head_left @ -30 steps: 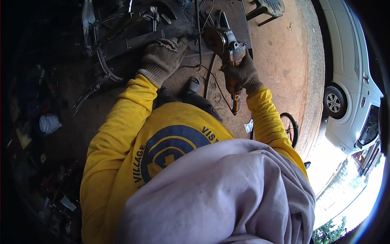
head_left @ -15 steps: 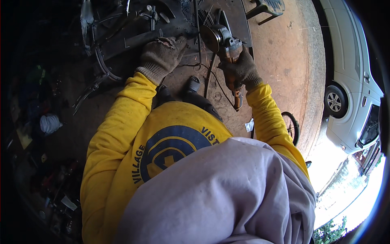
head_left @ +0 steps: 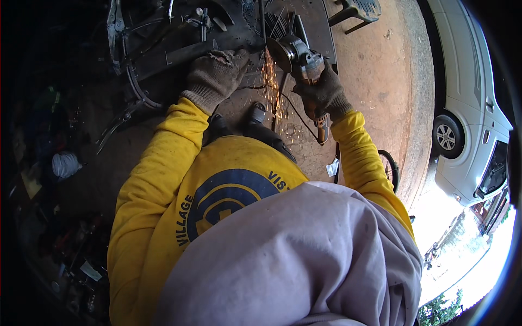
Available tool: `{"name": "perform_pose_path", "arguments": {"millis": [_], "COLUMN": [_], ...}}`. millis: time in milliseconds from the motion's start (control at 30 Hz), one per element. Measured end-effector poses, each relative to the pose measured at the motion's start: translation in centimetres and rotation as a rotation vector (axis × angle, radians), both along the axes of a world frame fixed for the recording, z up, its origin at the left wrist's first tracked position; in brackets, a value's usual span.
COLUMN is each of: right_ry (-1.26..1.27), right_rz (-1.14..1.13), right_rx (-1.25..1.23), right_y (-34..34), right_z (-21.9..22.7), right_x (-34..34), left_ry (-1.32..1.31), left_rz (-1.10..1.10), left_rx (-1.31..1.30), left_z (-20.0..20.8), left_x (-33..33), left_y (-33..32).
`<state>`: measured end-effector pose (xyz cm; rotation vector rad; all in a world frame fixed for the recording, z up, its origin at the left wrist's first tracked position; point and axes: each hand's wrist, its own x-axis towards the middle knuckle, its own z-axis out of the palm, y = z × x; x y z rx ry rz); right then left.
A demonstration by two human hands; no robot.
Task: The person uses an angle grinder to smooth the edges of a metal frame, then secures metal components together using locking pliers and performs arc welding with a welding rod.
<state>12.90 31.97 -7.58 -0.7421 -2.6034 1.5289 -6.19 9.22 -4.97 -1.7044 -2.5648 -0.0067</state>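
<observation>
My right hand [head_left: 324,92], in a brown knit glove, is wrapped round the body of an angle grinder [head_left: 310,62]. The grinder's round disc [head_left: 280,54] meets a thin dark metal rod [head_left: 261,22] at the bench edge. Orange sparks [head_left: 268,76] stream from that contact toward my feet. To the left, my gloved left hand [head_left: 215,75] rests at the bench's near edge with its fingers curled; what they hold is hidden. Beside it lies a long dark metal piece [head_left: 185,52].
A dark metal bench [head_left: 321,32] bears rods and curved metal parts. Bent metal framework [head_left: 133,81] stands at left. The grinder's cord [head_left: 296,117] hangs near my feet. A plastic chair [head_left: 356,11], a bicycle wheel [head_left: 389,169] and a white vehicle [head_left: 470,98] are at right.
A bright stream of sparks now falls from the disc, where half a second ago only faint specks showed. The grinder has shifted slightly left. My left hand has stayed in place.
</observation>
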Motion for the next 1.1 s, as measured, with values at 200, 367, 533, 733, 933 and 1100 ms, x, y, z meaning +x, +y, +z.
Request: {"name": "perform_pose_path", "arguments": {"millis": [200,367,533,733,933,1100], "right_ry": [0.053,0.063,0.083,0.010,0.004,0.025], "right_rz": [0.007,-0.001,0.015,0.012,0.018,0.019], "right_rx": [0.004,-0.076,-0.051,-0.058,-0.014,-0.022], "right_y": [-0.2,-0.1,0.2,0.2,0.6,0.2], "right_z": [-0.3,-0.4,-1.0,-0.1,-1.4,0.1], "right_x": [0.1,-0.4,-0.1,-0.3,-0.1,-0.7], "left_ry": [0.026,0.050,0.028,0.004,0.032,0.020], "left_rz": [-0.029,-0.002,-0.019,-0.019,-0.034,-0.019], "left_rx": [0.054,0.051,0.027,0.041,0.103,0.054], "left_z": [-0.5,-0.5,-0.3,-0.7,-0.3,-0.6], "left_x": [-0.1,0.1,0.0,-0.2,0.1,0.0], "left_y": [-0.3,-0.3,-0.2,-0.2,-0.5,-0.4]}}
